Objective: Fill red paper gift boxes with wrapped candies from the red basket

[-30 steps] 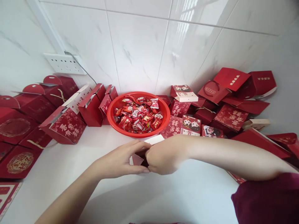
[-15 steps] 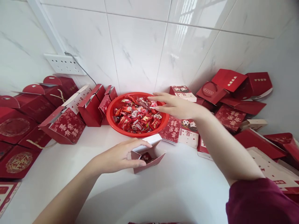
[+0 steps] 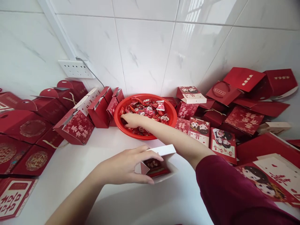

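White-lined and open, a card box (image 3: 170,165) is in the middle of the scene over a pale table (image 3: 131,200), just nearer than a red basket (image 3: 173,118). Its mouth faces up, a white flap along the far edge; the opening's long axis appears to run roughly left to right. Red packets (image 3: 156,170) show inside. The left hand (image 3: 127,165) grasps the box's left end, fingers over the far side, thumb along the near side. The right hand (image 3: 131,120), its arm in a maroon sleeve (image 3: 222,187), is in the basket's left part among red-wrapped sweets (image 3: 160,105); its fingertips are hidden, so I cannot tell whether it grips any. Red gift boxes (image 3: 44,107) stand packed on the left; printed cartons (image 3: 222,143) are heaped on the right. Marbled wall tiles (image 3: 142,53) rise behind, with a socket panel (image 3: 76,69) at far left.
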`<state>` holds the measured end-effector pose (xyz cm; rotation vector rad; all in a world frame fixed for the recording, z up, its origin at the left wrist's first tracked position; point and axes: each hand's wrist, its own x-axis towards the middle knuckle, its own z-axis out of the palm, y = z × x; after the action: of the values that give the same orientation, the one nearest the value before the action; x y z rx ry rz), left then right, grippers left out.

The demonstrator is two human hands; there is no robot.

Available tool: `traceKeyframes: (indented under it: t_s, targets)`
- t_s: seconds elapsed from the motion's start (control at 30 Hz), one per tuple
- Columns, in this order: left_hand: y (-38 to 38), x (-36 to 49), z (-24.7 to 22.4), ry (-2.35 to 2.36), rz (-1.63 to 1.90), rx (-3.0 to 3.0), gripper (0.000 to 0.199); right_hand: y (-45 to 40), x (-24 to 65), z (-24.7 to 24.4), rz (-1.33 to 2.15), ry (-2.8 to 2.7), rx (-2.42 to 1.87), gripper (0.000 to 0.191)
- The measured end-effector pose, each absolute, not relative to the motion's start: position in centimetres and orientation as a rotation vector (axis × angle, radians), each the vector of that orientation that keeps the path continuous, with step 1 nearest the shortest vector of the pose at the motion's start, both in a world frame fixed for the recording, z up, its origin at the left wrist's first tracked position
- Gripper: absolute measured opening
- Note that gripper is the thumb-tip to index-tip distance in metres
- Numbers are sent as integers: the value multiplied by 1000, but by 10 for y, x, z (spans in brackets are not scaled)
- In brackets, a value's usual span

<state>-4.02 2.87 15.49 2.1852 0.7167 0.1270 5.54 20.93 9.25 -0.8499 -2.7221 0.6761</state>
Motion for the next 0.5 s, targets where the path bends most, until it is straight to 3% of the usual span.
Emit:
traceKeyframes:
  t_s: [0.3,0.5]
  targets:
    - [30,-38,153,689,130,2193,51,195,94,113,548,-2515,-826,23]
    - [35,-38,151,702,163,2195,53,107,178,154,1159,-1951,-350,23]
